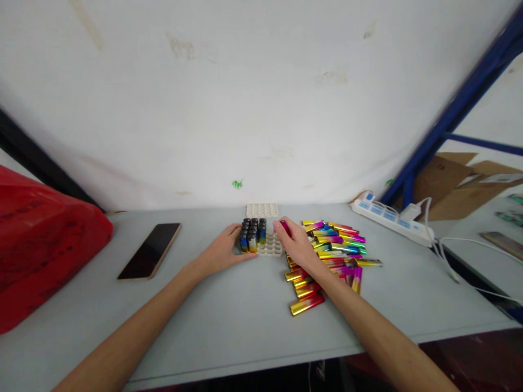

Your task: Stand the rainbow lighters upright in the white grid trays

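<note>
A pale tray [271, 246] with rows of round pockets lies on the table in front of me. Several shiny lighters [253, 236], blue and gold with dark tops, stand upright in its left part. My left hand [224, 247] grips the tray's left side, thumb along the front edge and fingers behind. Over the tray's right part, my right hand [297, 242] pinches one lighter [285, 226] with a purple end showing; the rest of it is hidden by the fingers. Beside and under my right forearm lies a loose pile of metallic, multicoloured lighters [333, 247].
Against the wall lies a second pale tray [262, 210]. A phone [151, 251] and a red plastic bag [44, 245] are at the left. A white power strip [392, 220] with cables runs along the right, near a blue metal frame [441, 130] and a cardboard box [461, 185].
</note>
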`<state>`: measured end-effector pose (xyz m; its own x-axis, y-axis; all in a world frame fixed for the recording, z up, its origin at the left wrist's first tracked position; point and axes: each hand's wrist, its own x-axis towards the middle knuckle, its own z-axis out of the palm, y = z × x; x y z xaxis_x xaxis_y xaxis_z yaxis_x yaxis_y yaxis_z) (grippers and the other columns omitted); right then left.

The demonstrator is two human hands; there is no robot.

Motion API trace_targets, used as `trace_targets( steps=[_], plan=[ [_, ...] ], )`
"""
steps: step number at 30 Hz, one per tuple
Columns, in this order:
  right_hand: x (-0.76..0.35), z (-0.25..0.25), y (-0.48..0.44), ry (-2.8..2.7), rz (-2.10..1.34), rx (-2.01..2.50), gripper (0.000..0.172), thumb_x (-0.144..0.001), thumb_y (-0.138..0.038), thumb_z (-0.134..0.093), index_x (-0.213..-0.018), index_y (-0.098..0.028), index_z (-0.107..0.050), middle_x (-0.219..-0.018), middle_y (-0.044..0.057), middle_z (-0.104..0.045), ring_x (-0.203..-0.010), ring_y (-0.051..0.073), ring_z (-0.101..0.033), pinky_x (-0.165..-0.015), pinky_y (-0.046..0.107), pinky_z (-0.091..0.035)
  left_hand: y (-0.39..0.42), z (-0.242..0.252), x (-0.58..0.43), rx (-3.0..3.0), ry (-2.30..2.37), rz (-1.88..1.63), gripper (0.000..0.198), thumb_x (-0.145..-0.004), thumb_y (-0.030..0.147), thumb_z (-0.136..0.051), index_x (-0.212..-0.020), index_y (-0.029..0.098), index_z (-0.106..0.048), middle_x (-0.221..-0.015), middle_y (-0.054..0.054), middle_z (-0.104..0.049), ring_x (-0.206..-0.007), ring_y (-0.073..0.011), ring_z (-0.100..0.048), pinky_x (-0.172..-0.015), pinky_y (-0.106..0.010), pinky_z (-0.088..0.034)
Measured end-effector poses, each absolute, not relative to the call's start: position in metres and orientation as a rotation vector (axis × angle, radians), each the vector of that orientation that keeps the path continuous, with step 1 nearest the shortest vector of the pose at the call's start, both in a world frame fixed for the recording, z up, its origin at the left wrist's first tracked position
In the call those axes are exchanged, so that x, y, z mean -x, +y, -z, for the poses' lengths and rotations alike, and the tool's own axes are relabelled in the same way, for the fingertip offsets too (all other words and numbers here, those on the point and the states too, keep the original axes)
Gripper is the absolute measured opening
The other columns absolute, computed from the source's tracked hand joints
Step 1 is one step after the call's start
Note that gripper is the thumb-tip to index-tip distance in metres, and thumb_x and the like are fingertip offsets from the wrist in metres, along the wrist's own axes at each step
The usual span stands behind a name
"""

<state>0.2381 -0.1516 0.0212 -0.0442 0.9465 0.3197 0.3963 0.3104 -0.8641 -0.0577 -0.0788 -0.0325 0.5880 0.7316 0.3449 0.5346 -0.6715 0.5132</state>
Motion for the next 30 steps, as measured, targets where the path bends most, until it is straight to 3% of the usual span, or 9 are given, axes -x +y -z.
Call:
trace_targets(
  steps=[4, 7, 11, 18, 21, 25, 30],
  plan=[
    [-0.242, -0.025, -0.154, -1.898, -0.582, 1.201, 0.059, -0.130, -0.076, -0.050, -0.093, -0.031, -0.061, -0.088, 0.003, -0.072, -0.089, 0.026, -0.071, -0.082, 0.036, -0.057, -0.078, 0.035, 0.058, -2.474, 1.021, -0.765, 0.086, -0.103, 0.079, -0.098, -0.170, 0.030, -0.074, -0.172, -0.016, -0.077, -0.161, -0.0439, -0.075, -0.144, -0.064, -0.059],
    [-0.244, -0.026, -0.154, -2.122, -0.403, 1.232, 0.061, -0.134, -0.065, -0.052, -0.088, -0.027, -0.067, -0.096, 0.008, -0.077, -0.094, 0.025, -0.074, -0.092, 0.036, -0.059, -0.077, 0.037, 0.058, -2.474, 1.029, -0.772, 0.087, -0.101, 0.076, -0.100, -0.169, 0.030, -0.074, -0.171, -0.016, -0.078, -0.159, -0.0445, -0.076, -0.143, -0.064, -0.061],
    [-0.245, -0.022, -0.152, -2.253, -0.302, 1.386, 0.051, -0.131, -0.055, -0.071, -0.091, -0.025, -0.076, -0.087, 0.006, -0.081, -0.085, 0.025, -0.077, -0.085, 0.033, -0.053, -0.076, 0.039, 0.059, -2.475, 1.025, -0.765, 0.086, -0.102, 0.076, -0.100, -0.168, 0.028, -0.075, -0.171, -0.018, -0.078, -0.159, -0.0444, -0.076, -0.142, -0.064, -0.061],
    [-0.241, -0.012, -0.144, -2.196, -0.319, 1.369, 0.033, -0.131, -0.045, -0.075, -0.111, -0.021, -0.084, -0.100, 0.009, -0.091, -0.089, 0.026, -0.084, -0.084, 0.032, -0.056, -0.076, 0.040, 0.058, -2.475, 1.012, -0.785, 0.086, -0.102, 0.079, -0.098, -0.168, 0.029, -0.075, -0.169, -0.016, -0.080, -0.157, -0.0452, -0.077, -0.140, -0.064, -0.063],
    [-0.235, -0.016, -0.145, -2.367, -0.256, 1.397, 0.029, -0.131, -0.044, -0.075, -0.121, -0.019, -0.087, -0.111, 0.013, -0.093, -0.101, 0.029, -0.086, -0.091, 0.035, -0.058, -0.077, 0.040, 0.057, -2.458, 1.013, -0.781, 0.085, -0.102, 0.079, -0.098, -0.166, 0.027, -0.076, -0.167, -0.018, -0.079, -0.157, -0.0452, -0.077, -0.140, -0.064, -0.063],
    [-0.223, -0.024, -0.149, -2.477, -0.009, 1.575, 0.039, -0.132, -0.049, -0.070, -0.124, -0.015, -0.089, -0.121, 0.021, -0.092, -0.121, 0.034, -0.086, -0.106, 0.041, -0.057, -0.077, 0.038, 0.057, -2.467, 1.001, -0.775, 0.084, -0.102, 0.076, -0.100, -0.166, 0.028, -0.075, -0.168, -0.017, -0.079, -0.157, -0.0450, -0.077, -0.142, -0.065, -0.062],
    [-0.226, -0.031, -0.152, -2.541, -0.020, 1.547, 0.042, -0.130, -0.055, -0.073, -0.124, -0.017, -0.089, -0.117, 0.016, -0.091, -0.115, 0.030, -0.086, -0.102, 0.038, -0.054, -0.076, 0.035, 0.058, -2.478, 1.009, -0.781, 0.081, -0.103, 0.075, -0.099, -0.167, 0.030, -0.076, -0.170, -0.015, -0.080, -0.159, -0.0448, -0.076, -0.142, -0.065, -0.061]
  ],
)
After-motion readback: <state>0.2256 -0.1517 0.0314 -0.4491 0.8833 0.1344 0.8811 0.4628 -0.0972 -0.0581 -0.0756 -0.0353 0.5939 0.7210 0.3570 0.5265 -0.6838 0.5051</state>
